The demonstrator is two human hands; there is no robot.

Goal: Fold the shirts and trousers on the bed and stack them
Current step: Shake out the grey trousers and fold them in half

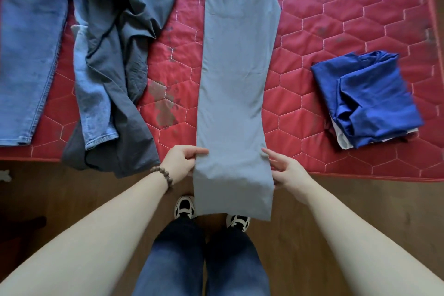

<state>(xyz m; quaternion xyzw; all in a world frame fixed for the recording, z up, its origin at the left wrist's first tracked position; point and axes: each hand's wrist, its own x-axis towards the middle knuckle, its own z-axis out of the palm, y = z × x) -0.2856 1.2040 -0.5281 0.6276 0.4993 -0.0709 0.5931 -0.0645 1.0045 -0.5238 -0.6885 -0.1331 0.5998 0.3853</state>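
Centrally, in the head view, a long grey-blue pair of trousers, folded lengthwise, is laid down the middle of the red quilted bed cover, with its lower end hanging past the bed edge over the wooden floor. The left edge of the hem end is pinched by the left hand, fingers curled onto the cloth; a brown bead bracelet is worn on that wrist. The right edge is held by the right hand, thumb under and fingers partly extended. At right of frame a folded royal-blue shirt is set on something white. At upper left, crumpled dark grey trousers are lying over light blue jeans.
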